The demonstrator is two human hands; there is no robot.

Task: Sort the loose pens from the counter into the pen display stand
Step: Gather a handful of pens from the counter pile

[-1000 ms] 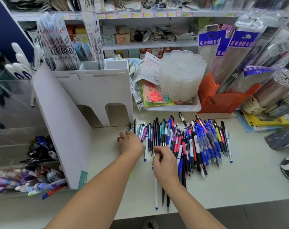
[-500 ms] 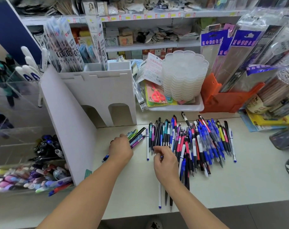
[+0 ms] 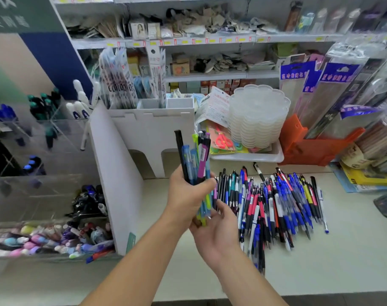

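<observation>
Far left of the frame there's a clear acrylic pen display stand (image 3: 44,151), with markers and pens lying in its lower bins and green- and blue-capped ones standing up top. Right beside it sits a white castle-shaped organizer (image 3: 152,129). Center frame, the left hand (image 3: 186,195) is wrapped tight around a bundle of pens (image 3: 197,160), held upright above the counter (image 3: 320,261): blue, purple, lime and black ones. Just below it the right hand (image 3: 217,230) is cupped palm-up, fingers relaxed, touching the bottom ends of the bundle. To the right, the loose pens (image 3: 276,202) lie in a big heap on the counter, mostly blue, red and black. Behind them, a stack of clear plastic trays (image 3: 259,120).
</observation>
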